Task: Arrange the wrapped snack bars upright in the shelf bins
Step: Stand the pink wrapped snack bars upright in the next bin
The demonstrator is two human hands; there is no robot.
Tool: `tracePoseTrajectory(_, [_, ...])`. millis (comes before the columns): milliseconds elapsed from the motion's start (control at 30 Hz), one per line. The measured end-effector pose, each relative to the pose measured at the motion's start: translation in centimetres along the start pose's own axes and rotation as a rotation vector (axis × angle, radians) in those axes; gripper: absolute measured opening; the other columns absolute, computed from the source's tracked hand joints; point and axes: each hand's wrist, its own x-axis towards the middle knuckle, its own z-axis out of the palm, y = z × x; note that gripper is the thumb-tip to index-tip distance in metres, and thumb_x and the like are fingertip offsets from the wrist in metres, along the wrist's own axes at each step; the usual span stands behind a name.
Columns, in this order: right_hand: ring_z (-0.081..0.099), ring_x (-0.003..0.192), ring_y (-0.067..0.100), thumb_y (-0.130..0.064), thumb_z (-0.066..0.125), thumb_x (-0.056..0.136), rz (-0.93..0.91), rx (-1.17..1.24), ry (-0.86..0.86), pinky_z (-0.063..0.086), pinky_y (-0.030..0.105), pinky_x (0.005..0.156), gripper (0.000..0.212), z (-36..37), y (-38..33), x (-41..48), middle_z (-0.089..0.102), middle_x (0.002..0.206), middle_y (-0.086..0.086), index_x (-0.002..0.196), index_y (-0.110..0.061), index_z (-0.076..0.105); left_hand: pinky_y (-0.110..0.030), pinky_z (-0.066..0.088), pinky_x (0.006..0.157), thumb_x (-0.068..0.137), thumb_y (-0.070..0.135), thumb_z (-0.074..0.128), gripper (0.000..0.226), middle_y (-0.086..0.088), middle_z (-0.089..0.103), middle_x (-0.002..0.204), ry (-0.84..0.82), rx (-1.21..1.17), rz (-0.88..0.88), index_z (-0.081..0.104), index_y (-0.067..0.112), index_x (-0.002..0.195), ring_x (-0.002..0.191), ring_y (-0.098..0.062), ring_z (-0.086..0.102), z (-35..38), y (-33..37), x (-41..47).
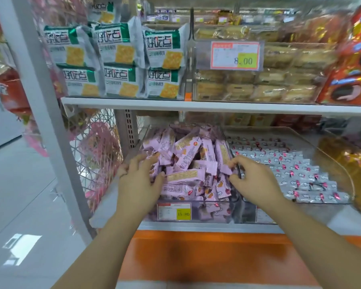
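Note:
A clear plastic bin [196, 213] on the lower shelf holds several pink-wrapped snack bars [188, 151] in a loose heap, lying at all angles. My left hand [140, 182] rests on the heap's left side with fingers spread over the bars, the thumb touching the end of a bar that lies flat [184, 176]. My right hand [252, 178] is at the bin's right wall, fingers curled, pinching the end of a pink wrapper [225, 169]. The neighbouring bin [342, 147] to the right holds several white-wrapped bars [300, 174] laid in neat rows.
The upper shelf [196, 105] carries green-and-white cracker packs [121, 59], a clear box of biscuits with an 8.00 price tag [236, 55], and red packs at the right. A white wire rack [92, 147] with pink goods stands left. An orange base [196, 257] runs below the shelf.

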Motion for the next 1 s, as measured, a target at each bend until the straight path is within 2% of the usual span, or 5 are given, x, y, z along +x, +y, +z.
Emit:
tracePoseTrajectory(367, [0.046, 0.044, 0.012, -0.014, 0.054, 0.087, 0.137, -0.108, 0.024, 0.029, 0.026, 0.066, 0.026, -3.1, 4.6, -0.8, 0.05, 0.047, -0.005, 0.109, -0.027, 0.06, -0.029, 0.031, 0.096, 0.091, 0.033, 0.056, 0.033, 0.007, 0.04, 0.14, -0.12, -0.058, 0.162, 0.057, 0.03, 0.124, 0.125, -0.024, 0.028, 2.2, 3.4, 0.0])
tracePoseTrajectory(467, [0.059, 0.074, 0.016, -0.01, 0.06, 0.081, 0.049, -0.103, 0.124, 0.042, 0.035, 0.086, 0.041, -3.3, 4.7, -1.1, 0.068, 0.098, 0.001, 0.121, -0.02, 0.059, -0.032, 0.025, 0.105, 0.089, 0.043, 0.057, 0.03, 0.007, 0.037, 0.143, -0.198, -0.072, 0.235, 0.062, 0.032, 0.116, 0.132, -0.019, 0.019, 1.7, 3.5, 0.4])
tracePoseTrajectory(533, [0.054, 0.112, 0.022, -0.011, 0.063, 0.079, -0.105, -0.069, 0.105, 0.037, 0.039, 0.103, 0.046, -3.4, 3.8, -1.1, 0.056, 0.129, 0.002, 0.124, -0.017, 0.058, -0.039, 0.016, 0.114, 0.083, 0.055, 0.058, 0.032, 0.009, 0.032, 0.148, -0.286, -0.013, 0.321, 0.064, 0.037, 0.109, 0.139, -0.015, 0.007, 1.6, 3.6, 0.5])
tracePoseTrajectory(700, [0.038, 0.131, 0.018, -0.036, 0.066, 0.083, -0.33, -0.227, -0.074, 0.023, 0.036, 0.11, 0.045, -2.2, 1.4, -0.1, 0.047, 0.139, -0.003, 0.126, -0.025, 0.057, -0.053, -0.001, 0.116, 0.077, 0.063, 0.06, 0.045, 0.012, 0.015, 0.154, -0.438, 0.163, 0.359, 0.06, 0.037, 0.114, 0.143, -0.013, -0.013, 1.9, 3.4, 0.3])
tracePoseTrajectory(1000, [0.043, 0.118, 0.007, -0.024, 0.068, 0.084, -0.189, 0.131, 0.007, 0.028, 0.023, 0.099, 0.033, -3.0, 2.6, -0.8, 0.057, 0.12, -0.013, 0.117, -0.023, 0.063, -0.034, 0.027, 0.106, 0.06, 0.074, 0.047, 0.063, 0.018, 0.049, 0.116, -0.304, -0.132, 0.421, 0.067, 0.029, 0.1, 0.124, -0.011, 0.034, 0.8, 2.9, 1.1])
